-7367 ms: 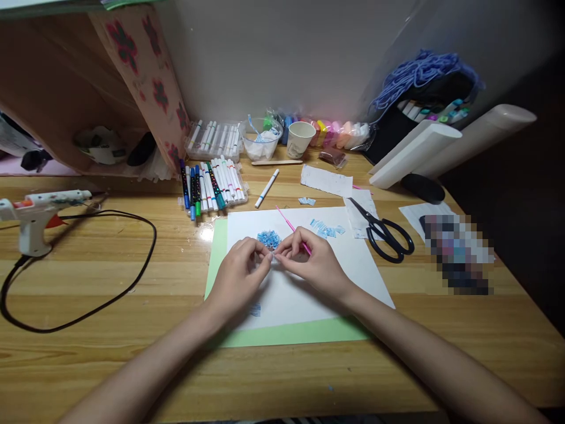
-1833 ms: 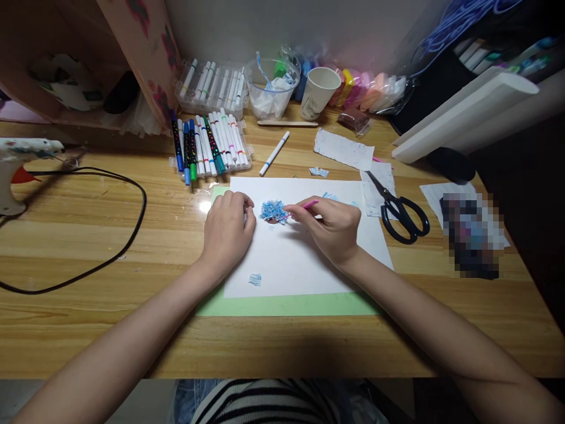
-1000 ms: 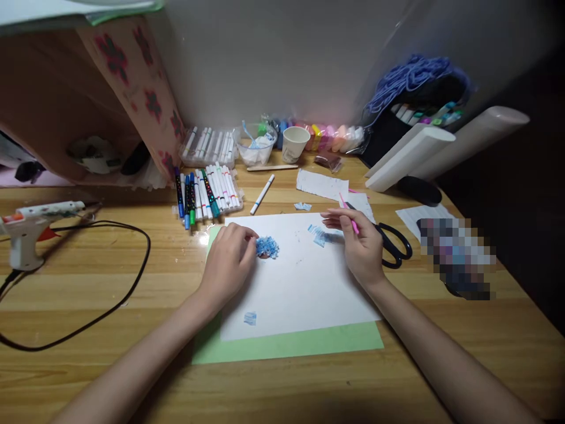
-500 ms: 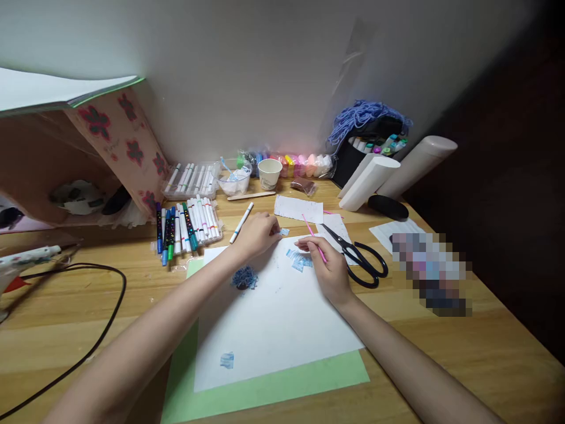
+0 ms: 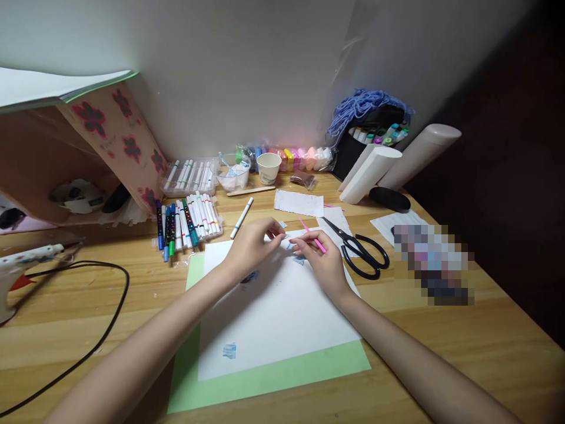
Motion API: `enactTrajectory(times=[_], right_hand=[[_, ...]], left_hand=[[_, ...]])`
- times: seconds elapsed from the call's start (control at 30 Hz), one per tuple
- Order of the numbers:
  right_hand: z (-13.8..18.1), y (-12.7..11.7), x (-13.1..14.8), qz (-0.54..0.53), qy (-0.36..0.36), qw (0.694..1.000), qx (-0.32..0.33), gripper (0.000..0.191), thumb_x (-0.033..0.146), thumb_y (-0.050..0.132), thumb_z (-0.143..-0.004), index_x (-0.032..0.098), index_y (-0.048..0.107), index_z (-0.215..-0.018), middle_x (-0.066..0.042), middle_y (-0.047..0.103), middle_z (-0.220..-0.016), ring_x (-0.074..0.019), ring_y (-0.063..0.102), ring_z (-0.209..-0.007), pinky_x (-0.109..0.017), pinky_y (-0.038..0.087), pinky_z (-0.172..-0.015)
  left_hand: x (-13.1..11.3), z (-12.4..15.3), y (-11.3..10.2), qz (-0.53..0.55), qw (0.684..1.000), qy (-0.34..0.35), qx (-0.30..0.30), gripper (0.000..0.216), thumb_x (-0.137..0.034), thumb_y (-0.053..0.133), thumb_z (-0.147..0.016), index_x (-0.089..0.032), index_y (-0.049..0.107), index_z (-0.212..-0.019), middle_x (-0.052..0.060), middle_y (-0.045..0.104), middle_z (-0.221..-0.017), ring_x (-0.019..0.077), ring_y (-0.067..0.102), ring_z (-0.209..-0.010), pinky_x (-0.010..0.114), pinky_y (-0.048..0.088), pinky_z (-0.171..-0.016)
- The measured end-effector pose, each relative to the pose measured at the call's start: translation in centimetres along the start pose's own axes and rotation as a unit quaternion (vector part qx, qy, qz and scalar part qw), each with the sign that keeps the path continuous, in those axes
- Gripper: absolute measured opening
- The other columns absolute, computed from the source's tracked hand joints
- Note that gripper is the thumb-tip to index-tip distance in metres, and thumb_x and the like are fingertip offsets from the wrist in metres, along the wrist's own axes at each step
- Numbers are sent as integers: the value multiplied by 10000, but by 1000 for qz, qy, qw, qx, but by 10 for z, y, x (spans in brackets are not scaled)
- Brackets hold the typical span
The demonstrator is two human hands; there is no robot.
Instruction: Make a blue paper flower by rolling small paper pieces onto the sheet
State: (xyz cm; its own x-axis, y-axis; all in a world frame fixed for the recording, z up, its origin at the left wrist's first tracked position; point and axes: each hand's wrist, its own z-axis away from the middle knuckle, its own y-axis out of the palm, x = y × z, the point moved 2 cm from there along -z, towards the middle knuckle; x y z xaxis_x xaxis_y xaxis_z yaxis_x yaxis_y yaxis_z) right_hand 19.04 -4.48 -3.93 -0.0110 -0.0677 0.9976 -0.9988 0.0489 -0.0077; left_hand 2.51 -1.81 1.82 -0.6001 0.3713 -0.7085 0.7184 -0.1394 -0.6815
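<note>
My right hand [image 5: 326, 268] is closed round a thin pink stick [image 5: 318, 244], its pointed end up and to the left. My left hand [image 5: 253, 244] has thumb and finger pinched together close to the right fingertips; what they hold, if anything, is too small to tell. Under the hands lies a white sheet [image 5: 282, 318] on a green sheet [image 5: 326, 365]. Small blue-striped paper pieces [image 5: 299, 260] lie beside the right fingers, and another striped piece [image 5: 229, 351] rests near the sheet's front left. A heap of blue shreds [image 5: 251, 277] is mostly behind my left wrist.
Black-handled scissors [image 5: 362, 250] lie open right of the sheet. Markers [image 5: 189, 224], a white-capped marker [image 5: 242, 218], a paper cup [image 5: 269, 169], a clear bowl [image 5: 233, 176] and a wooden stick [image 5: 251, 191] stand or lie behind. A cable [image 5: 119, 312] curves at left, by a glue gun [image 5: 30, 259].
My left hand has shifted slightly right and toward me, its fingertips now close to the right hand's. The left hand now covers more of the blue shreds. The view has tilted a little.
</note>
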Motion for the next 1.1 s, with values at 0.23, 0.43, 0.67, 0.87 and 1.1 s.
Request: enactTrajectory(times=[0.23, 0.43, 0.67, 0.87, 1.1], right_hand=[[10, 5, 5, -67, 55, 996, -17, 353, 384, 772, -663, 201, 480, -736, 26, 624, -729, -125, 664, -640, -266, 577, -617], [10, 1, 5, 23, 4, 1000, -15, 265, 371, 700, -744, 213, 487, -761, -6, 646, -788, -166, 671, -713, -299, 555, -619], [5, -9, 16, 244, -122, 962, -5, 161, 248, 656, -795, 232, 551, -916, -72, 668, -1168, -241, 614, -1087, -431, 462, -923], [24, -1, 23, 143, -210, 966, 53, 248, 239, 408, -954, 241, 619, -1084, -49, 701, -1010, -170, 643, -839, -341, 498, -759], [50, 27, 30, 140, -253, 935, 207, 235, 173, 436, -930, 209, 668, -917, -35, 648, -787, -164, 579, -767, -316, 451, -704]], left_hand=[[-15, 18, 9, 29, 999, 34, -13, 61, -153, 553, -811, -178, 585, -857, 10, 666, -818, 124, 601, -740, 229, 444, -654], [-5, 22, 6, 130, 987, -60, -76, 123, -234, 595, -811, -171, 587, -917, 29, 673, -913, 119, 614, -774, 226, 441, -660], [14, 75, -21, 179, 964, -171, -100, 217, -304, 675, -759, -172, 608, -917, 33, 675, -864, 136, 621, -773, 228, 406, -615], [31, 131, -18, 184, 944, -265, -66, 258, -331, 707, -731, -177, 596, -906, 13, 701, -751, 137, 625, -685, 237, 414, -606], [30, 129, -9, 174, 952, -244, -54, 192, -292, 660, -762, -188, 606, -915, 27, 714, -817, 169, 657, -769, 285, 472, -692]])
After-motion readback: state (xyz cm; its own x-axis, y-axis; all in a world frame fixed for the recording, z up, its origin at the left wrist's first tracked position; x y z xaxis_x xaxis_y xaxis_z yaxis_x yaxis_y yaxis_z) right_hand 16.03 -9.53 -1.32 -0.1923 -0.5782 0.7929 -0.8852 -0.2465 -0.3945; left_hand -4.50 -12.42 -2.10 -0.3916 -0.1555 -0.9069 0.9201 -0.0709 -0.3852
